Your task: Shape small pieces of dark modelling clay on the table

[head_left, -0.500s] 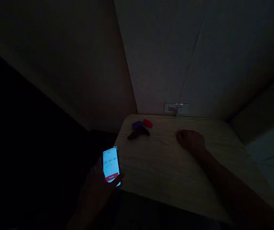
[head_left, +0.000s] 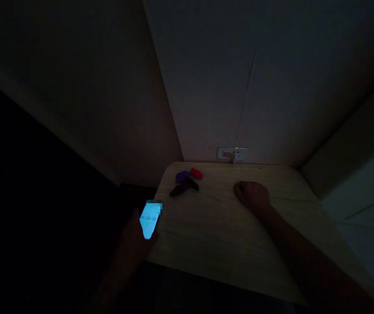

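The room is very dark. My left hand (head_left: pixel 132 242) holds a lit phone (head_left: pixel 150 219) at the left edge of a pale wooden table (head_left: pixel 213 226); its screen shows a row of digits. My right hand (head_left: pixel 251 195) rests on the table top near the back, fingers curled under, with nothing visible in it. To its left lie a red piece (head_left: pixel 196 173), a purple piece (head_left: pixel 182 176) and a dark brown piece (head_left: pixel 183 187), close together and apart from both hands.
A wall socket plate (head_left: pixel 232 153) sits on the wall just above the table's back edge, with something plugged in. The table stands in a corner between two walls. A lighter surface (head_left: pixel 363 205) lies at the right.
The phone has tilted and moved slightly up and left, so the red band on its screen no longer shows. The view has shifted; my right hand stays on the table.
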A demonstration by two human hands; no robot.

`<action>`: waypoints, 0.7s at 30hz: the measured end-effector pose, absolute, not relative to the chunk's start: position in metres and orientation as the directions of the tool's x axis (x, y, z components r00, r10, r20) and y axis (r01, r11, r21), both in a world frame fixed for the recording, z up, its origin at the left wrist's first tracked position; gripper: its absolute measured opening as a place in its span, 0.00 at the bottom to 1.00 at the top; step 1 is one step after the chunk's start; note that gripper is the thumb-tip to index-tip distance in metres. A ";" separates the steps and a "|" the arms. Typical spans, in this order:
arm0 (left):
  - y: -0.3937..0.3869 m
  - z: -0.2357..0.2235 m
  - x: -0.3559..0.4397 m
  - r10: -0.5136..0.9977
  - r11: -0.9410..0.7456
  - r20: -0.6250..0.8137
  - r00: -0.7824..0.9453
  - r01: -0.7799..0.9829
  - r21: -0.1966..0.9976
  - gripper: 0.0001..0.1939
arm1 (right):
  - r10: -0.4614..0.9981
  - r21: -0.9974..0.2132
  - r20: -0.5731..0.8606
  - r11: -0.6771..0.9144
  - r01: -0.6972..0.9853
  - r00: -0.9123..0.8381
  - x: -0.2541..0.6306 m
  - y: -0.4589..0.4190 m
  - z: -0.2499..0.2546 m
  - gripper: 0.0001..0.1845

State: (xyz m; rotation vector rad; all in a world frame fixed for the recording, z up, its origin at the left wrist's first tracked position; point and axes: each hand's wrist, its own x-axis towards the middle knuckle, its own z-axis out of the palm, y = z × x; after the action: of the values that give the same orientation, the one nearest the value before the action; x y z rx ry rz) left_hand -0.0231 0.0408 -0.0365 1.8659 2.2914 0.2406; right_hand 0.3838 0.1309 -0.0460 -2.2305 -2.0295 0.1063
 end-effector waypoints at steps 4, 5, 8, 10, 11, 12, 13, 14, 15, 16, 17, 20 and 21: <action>0.096 -0.031 -0.018 0.990 0.136 0.002 -0.141 0.961 0.240 0.51 | 0.995 -0.145 0.040 -0.088 0.985 0.095 0.384 0.131 -0.047 0.26; 0.112 -0.030 -0.017 0.992 0.120 0.014 -0.127 0.962 0.247 0.50 | 0.995 -0.145 0.044 -0.087 0.986 0.094 0.383 0.131 -0.047 0.26; 0.163 -0.028 -0.009 0.994 0.084 0.047 -0.101 0.958 0.273 0.46 | 0.995 -0.142 0.053 -0.082 0.986 0.090 0.383 0.132 -0.048 0.26; 0.192 -0.027 -0.002 0.993 0.072 0.064 -0.095 0.953 0.293 0.45 | 0.994 -0.138 0.060 -0.080 0.987 0.089 0.382 0.132 -0.049 0.25; 0.205 -0.027 0.002 0.994 0.058 0.073 -0.084 0.951 0.305 0.44 | 0.994 -0.135 0.063 -0.082 0.987 0.091 0.382 0.132 -0.049 0.25; 0.216 -0.028 0.007 0.994 0.047 0.080 -0.076 0.947 0.317 0.43 | 0.994 -0.133 0.065 -0.083 0.988 0.092 0.383 0.132 -0.049 0.24; 0.226 -0.028 0.013 0.993 0.037 0.090 -0.070 0.944 0.328 0.42 | 0.993 -0.131 0.066 -0.084 0.988 0.093 0.383 0.133 -0.050 0.24; 0.234 -0.029 0.018 0.993 0.029 0.100 -0.066 0.941 0.337 0.41 | 0.993 -0.130 0.066 -0.084 0.988 0.093 0.383 0.133 -0.050 0.24; 0.240 -0.030 0.023 0.992 0.020 0.110 -0.062 0.938 0.345 0.40 | 0.993 -0.130 0.067 -0.084 0.988 0.093 0.383 0.133 -0.051 0.24; 0.246 -0.032 0.028 0.991 0.013 0.120 -0.059 0.936 0.352 0.39 | 0.994 -0.132 0.066 -0.082 0.988 0.092 0.384 0.133 -0.051 0.24; 0.250 -0.033 0.031 0.990 0.007 0.129 -0.057 0.934 0.358 0.38 | 0.994 -0.134 0.066 -0.080 0.988 0.089 0.384 0.133 -0.051 0.25; 0.255 -0.037 0.037 0.985 -0.020 0.167 -0.044 0.930 0.367 0.35 | 0.994 -0.143 0.067 -0.075 0.987 0.086 0.384 0.132 -0.050 0.25; 0.255 -0.037 0.038 0.982 -0.033 0.186 -0.039 0.929 0.369 0.35 | 0.994 -0.147 0.068 -0.075 0.986 0.086 0.383 0.132 -0.050 0.25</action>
State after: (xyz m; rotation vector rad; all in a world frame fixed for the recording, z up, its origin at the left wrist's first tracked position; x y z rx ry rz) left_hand 0.0376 0.2546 -0.0371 2.0811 2.0882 0.6062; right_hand 0.3834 0.1320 -0.0504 -2.1953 -2.0237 0.0745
